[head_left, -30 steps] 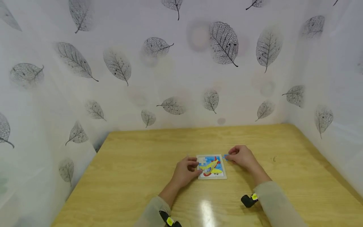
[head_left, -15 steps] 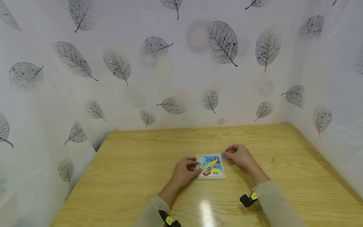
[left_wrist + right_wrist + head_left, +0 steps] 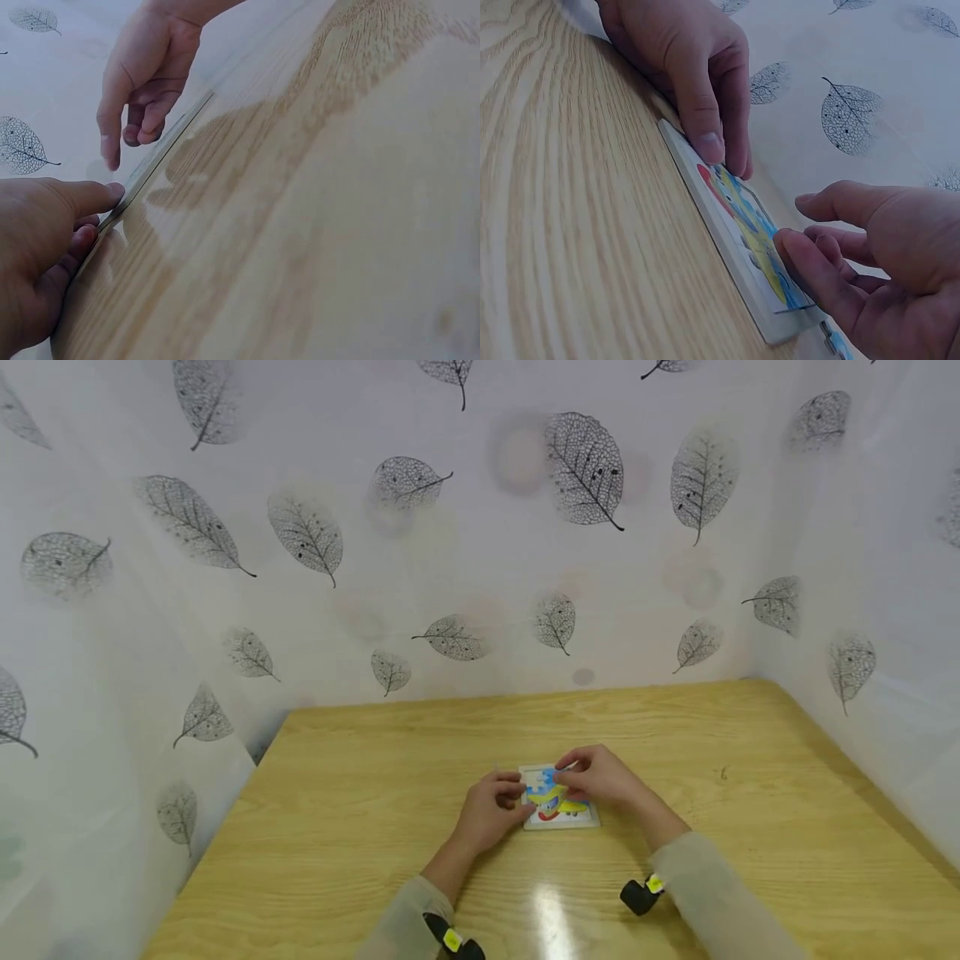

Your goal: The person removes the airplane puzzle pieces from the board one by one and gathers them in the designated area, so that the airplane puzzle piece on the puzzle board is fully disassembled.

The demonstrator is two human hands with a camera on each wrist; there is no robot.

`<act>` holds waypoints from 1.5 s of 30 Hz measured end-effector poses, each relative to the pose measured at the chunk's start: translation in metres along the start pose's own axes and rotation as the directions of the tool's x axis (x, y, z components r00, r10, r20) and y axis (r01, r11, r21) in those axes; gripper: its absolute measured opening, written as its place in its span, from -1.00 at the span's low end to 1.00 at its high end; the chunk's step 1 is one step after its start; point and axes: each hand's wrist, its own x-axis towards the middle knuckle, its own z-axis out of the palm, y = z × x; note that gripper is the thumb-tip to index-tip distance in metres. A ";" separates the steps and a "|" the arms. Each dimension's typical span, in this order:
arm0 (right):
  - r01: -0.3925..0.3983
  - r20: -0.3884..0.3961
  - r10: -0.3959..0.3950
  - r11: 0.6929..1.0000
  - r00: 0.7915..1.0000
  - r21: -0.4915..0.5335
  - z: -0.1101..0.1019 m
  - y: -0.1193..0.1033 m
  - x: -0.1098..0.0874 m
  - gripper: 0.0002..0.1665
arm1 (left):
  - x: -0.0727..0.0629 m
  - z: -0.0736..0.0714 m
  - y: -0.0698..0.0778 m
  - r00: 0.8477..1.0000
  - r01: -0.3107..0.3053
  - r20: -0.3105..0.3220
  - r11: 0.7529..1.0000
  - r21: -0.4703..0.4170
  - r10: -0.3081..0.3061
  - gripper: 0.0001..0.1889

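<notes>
A jigsaw puzzle of a yellow and red airplane on blue sits in a pale square tray [image 3: 562, 826] on the table. My left hand [image 3: 489, 810] grips the tray's left side, thumb over the edge and fingers along the far side. Above the puzzle is my right hand [image 3: 600, 777], fingertips close over its upper blue part. In the right wrist view, that hand's thumb [image 3: 799, 255] is right at the picture, and a gap shows between thumb and index finger. Beside the tray's right end, partly behind the right hand, lies a blue loose piece [image 3: 838, 345].
The wooden table [image 3: 375, 777] extends around the tray on all sides. White curtains with a grey leaf print [image 3: 457, 637] hang behind and at both sides. Black wrist cameras [image 3: 639, 897] are strapped at both sleeves.
My right hand has moved left from beside the tray to over the puzzle. The blue piece earlier at its fingertips no longer shows there. The left hand stays on the tray.
</notes>
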 end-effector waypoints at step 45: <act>0.061 0.100 -0.058 0.998 0.993 -0.028 0.005 -0.007 0.007 -0.63 | 0.000 0.000 0.001 1.000 -0.012 -0.010 1.000 -0.014 0.012 -0.68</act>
